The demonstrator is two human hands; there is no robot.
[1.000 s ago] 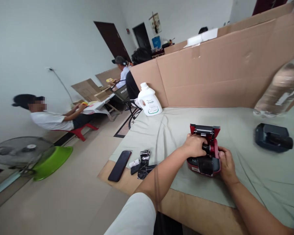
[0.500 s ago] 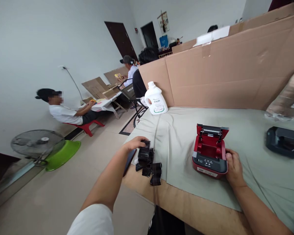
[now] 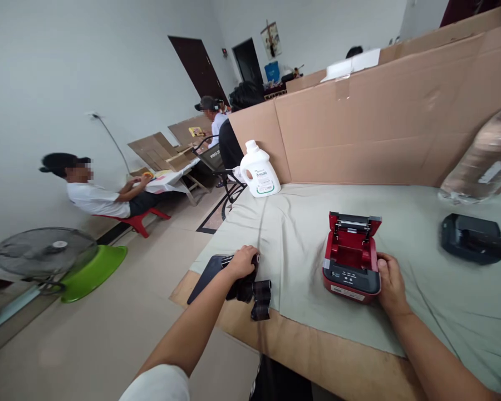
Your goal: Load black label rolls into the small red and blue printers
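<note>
A small red-and-black printer [image 3: 353,273] stands on the cloth with its lid tipped up and its red inside showing. My right hand [image 3: 392,284] grips its right side, the thumb in front and the other fingers partly hidden. At the table's left front corner, my left hand [image 3: 242,263] is closed over a heap of glossy black ribbon [image 3: 262,301], near a pale roll end. The palm hides much of the heap, and a loose length trails towards the wooden edge. Beneath and left of the ribbon lies a flat dark tablet-like slab [image 3: 206,275].
A white detergent jug [image 3: 263,172] stands before a tall cardboard partition [image 3: 379,122]. To the right are a black device [image 3: 471,239] and a plastic-wrapped bundle [image 3: 480,159]. A floor fan [image 3: 45,253] and a seated person [image 3: 96,189] are at left.
My left hand has moved down and right over the ribbon, uncovering more of the dark slab. My right hand remains on the printer. The whole view has shifted slightly.
</note>
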